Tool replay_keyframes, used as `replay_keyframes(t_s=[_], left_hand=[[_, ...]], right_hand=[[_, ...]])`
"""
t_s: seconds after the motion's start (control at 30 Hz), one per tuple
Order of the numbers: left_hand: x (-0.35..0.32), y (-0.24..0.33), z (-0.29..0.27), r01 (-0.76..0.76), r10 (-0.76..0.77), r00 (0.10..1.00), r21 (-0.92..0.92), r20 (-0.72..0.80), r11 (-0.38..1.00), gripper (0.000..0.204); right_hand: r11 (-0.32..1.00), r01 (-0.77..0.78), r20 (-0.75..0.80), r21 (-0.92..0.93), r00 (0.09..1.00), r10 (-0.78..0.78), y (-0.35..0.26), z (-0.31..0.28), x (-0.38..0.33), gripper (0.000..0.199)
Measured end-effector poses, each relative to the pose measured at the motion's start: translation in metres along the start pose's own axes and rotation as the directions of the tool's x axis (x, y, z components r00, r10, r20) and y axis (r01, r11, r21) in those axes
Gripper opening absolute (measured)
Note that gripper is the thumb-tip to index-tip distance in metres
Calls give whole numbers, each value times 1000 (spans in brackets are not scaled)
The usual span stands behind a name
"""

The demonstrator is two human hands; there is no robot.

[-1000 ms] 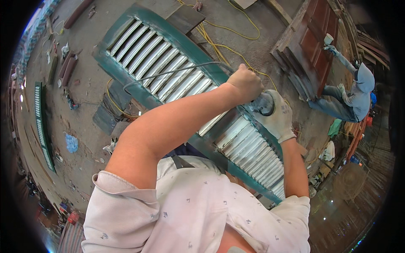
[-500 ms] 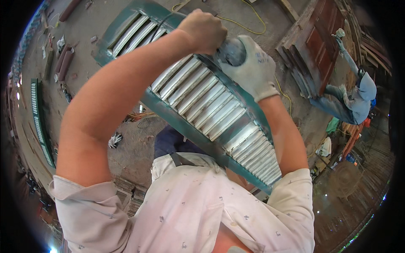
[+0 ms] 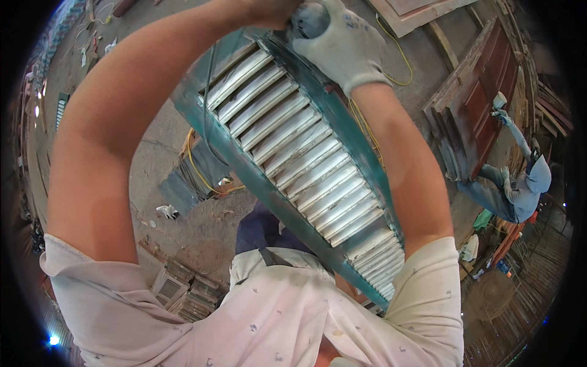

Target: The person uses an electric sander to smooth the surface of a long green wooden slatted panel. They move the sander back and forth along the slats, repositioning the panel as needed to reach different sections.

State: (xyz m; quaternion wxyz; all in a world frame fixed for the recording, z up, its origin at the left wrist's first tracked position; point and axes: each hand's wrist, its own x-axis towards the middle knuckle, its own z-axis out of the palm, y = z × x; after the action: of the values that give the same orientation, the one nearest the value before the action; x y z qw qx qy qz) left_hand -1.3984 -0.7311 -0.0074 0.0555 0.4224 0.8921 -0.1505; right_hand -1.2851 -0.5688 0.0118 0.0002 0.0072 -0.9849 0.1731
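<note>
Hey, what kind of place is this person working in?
Most likely a woodworking or joinery yard. A teal louvered shutter is being worked with a power tool, reddish wooden doors lean stacked at the right, where another person works on them, and smaller shutters lie on the dusty floor.

no packages, labels, signs or screens show clearly anywhere in this view; small bits lie on the ground, too blurred to tell what they are.
</note>
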Motion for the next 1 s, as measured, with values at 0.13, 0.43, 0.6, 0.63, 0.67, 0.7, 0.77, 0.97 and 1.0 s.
replay_keyframes(t_s=[0.13,0.43,0.6,0.63,0.67,0.7,0.77,0.97,1.0], left_hand=[[-16,-49,16,91,-94,994,56,55,994,31],[-25,-27,16,121,-121,993,8,-3,993,29],[-15,33,-5,105,-105,994,-6,2,994,21],[-9,49,-9,83,-84,996,-7,-19,996,21],[-4,65,-14,61,-61,997,-7,-39,998,22],[-6,78,-17,54,-54,997,-1,-49,999,22],[-7,104,-25,17,-20,998,-53,-61,998,22],[-7,192,-41,-51,32,986,-109,-164,993,21],[-9,205,-45,-105,84,974,-89,-211,991,21]], right_hand=[[995,50,2,91,999,-51,-45,-10,27,45],[993,94,28,71,995,-96,-33,-6,14,47],[996,68,9,51,998,-69,4,-26,-27,45],[998,34,11,51,999,-34,14,-30,-37,46],[999,-2,13,50,1000,1,24,-35,-48,47],[998,-22,18,61,1000,21,31,-39,-59,49],[1000,4,33,13,999,-4,58,-38,-84,55],[999,-45,70,-28,996,47,107,-59,-161,59],[998,-48,63,-37,997,50,115,-61,-174,59]])
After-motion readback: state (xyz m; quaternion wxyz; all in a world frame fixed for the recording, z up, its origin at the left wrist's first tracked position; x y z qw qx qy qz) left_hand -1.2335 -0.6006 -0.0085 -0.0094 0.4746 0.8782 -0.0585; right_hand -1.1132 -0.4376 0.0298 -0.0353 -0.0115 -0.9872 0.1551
